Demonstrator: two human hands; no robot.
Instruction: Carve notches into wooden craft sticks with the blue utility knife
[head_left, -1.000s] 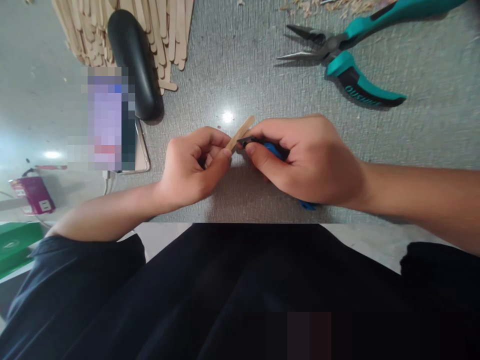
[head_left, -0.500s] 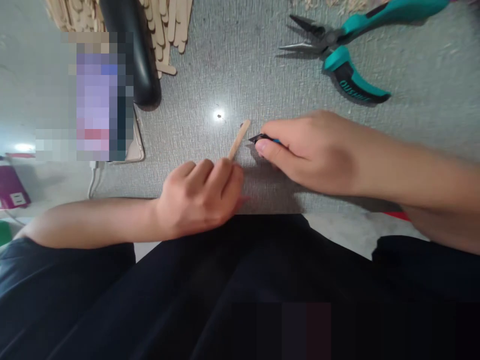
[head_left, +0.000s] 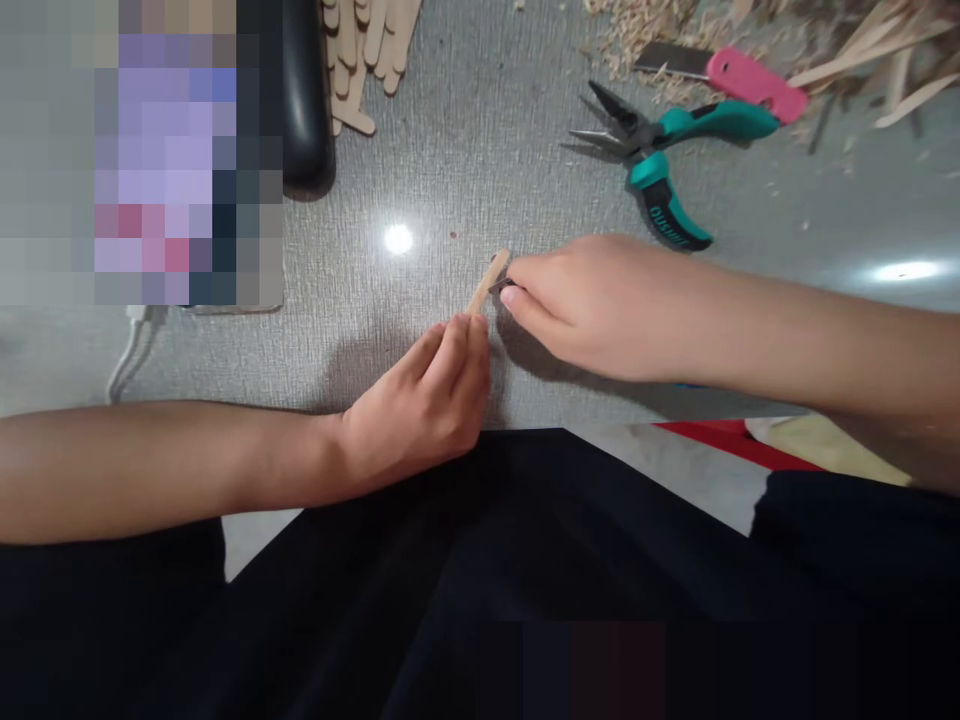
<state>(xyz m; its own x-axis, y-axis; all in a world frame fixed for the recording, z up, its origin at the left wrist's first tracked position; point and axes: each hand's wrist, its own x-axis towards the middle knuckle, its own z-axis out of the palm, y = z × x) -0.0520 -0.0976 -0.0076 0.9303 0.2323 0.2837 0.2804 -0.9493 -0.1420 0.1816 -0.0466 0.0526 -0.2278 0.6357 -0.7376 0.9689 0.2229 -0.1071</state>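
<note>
A short wooden craft stick lies on the grey table. My left hand presses its near end down with closed fingertips. My right hand is closed round a small blue-handled cutter; only its dark blade tip shows, and it touches the stick's far end from the right.
Teal-handled needle-nose pliers lie open behind my right hand. A pink-handled blade and wood shavings sit at the back right. A pile of craft sticks and a black rounded object are at the back left. A blurred-out device lies at left.
My left hand lowered the stick from the air onto the table and now pins its near end. My right hand drew back, then brought the blade tip against the stick's far end.
</note>
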